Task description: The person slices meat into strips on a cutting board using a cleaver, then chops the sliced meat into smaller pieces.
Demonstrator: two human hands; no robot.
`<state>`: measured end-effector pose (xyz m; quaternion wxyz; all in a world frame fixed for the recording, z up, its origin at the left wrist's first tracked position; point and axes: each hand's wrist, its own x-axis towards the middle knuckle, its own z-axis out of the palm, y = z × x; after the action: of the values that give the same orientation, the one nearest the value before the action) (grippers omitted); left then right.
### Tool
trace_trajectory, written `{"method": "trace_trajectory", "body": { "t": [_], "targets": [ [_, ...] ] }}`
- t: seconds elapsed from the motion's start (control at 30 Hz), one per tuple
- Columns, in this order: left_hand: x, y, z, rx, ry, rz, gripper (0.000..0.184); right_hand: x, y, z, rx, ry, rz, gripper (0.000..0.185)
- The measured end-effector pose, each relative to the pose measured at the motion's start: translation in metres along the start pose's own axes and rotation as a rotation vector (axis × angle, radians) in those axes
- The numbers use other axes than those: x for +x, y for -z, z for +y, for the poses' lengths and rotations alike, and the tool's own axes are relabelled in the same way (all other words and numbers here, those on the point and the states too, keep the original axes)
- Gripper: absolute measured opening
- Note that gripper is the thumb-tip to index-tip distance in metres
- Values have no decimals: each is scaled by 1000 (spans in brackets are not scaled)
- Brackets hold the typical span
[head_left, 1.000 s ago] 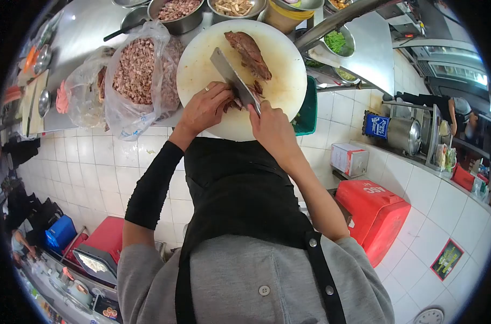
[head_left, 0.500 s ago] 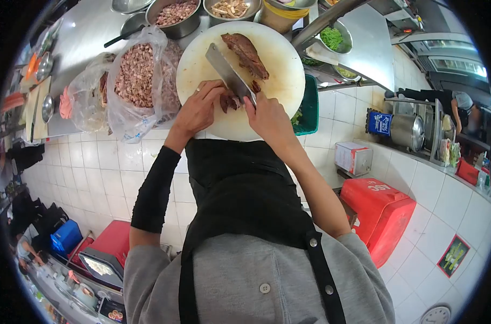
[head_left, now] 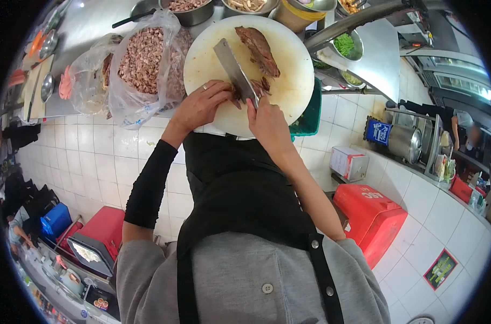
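A round white cutting board (head_left: 295, 81) lies before me with a large piece of browned cooked meat (head_left: 258, 49) near its far side. My right hand (head_left: 270, 121) is wrapped round the handle of a cleaver (head_left: 230, 63), whose blade points up and to the left across the board. Fingers bent, my left hand (head_left: 203, 102) presses on a small piece of meat (head_left: 237, 100) at the blade's left side; the fingers partly hide it. To the right of the blade lie dark cut slices (head_left: 263, 84).
Left of the board sits a clear plastic bag of diced meat (head_left: 140, 59). Metal bowls (head_left: 194, 15) and a yellowish tub (head_left: 297, 19) stand behind it. A green bin (head_left: 310, 116) is below the board's right edge. A metal bar (head_left: 359, 22) crosses at upper right.
The view has shifted slightly, so the board appears further right and higher. The slices right of the blade look more spread. Both hands keep their holds.
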<state>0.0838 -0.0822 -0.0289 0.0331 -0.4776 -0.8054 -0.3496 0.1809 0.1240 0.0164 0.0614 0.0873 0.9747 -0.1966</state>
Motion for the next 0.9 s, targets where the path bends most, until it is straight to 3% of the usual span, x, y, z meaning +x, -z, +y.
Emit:
{"method": "trace_trajectory", "body": {
  "t": [0.1,0.4,0.5,0.6,0.7,0.9],
  "targets": [
    [-2,-3,0,7,22,-46,28,0,17,0,-39,9,3,43],
    [-1,-11,16,17,171,85,26,-26,40,5,-30,3,-62,40],
    [0,-10,13,-7,172,1,32,-24,21,19,-19,16,-41,40],
    [-6,-7,4,171,56,50,39,-22,19,19,14,-10,-28,39],
    [-11,4,2,124,69,32,41,-26,33,9,8,-4,-26,38],
    [-30,2,3,39,159,87,32,-36,49,-15,205,29,12,37]
  ]
}}
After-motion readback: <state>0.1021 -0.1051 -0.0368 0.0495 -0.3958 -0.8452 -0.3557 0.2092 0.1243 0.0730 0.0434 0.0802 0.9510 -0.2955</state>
